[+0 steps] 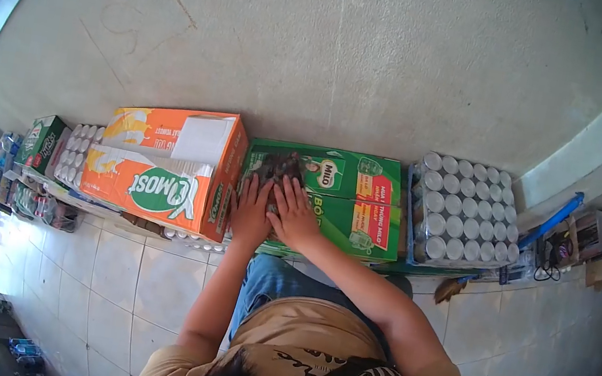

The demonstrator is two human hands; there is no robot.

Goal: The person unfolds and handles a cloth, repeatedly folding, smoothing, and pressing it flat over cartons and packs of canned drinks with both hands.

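Observation:
A green Milo carton (pixel 341 210) lies on the row of stock against the wall. On its left end is a dark, mottled, furry-looking bundle (pixel 285 164) whose exact kind I cannot make out. My left hand (pixel 251 211) rests on the bundle's near left side, fingers extended. Close beside it, my right hand (pixel 295 219) lies over the bundle's near right side, its fingers also stretched out. Both palms face down, hiding part of the bundle. Just left of my left hand stands an orange Yomost carton (pixel 168 165), with a white panel on its top.
A shrink-wrapped pack of cans (pixel 466 211) sits right of the Milo carton, with a blue rod (pixel 553 220) beyond it. More cans (pixel 78 153) and a green box (pixel 41 142) stand at the left. The wall (pixel 333 49) rises behind; floor tiles (pixel 163 284) lie below.

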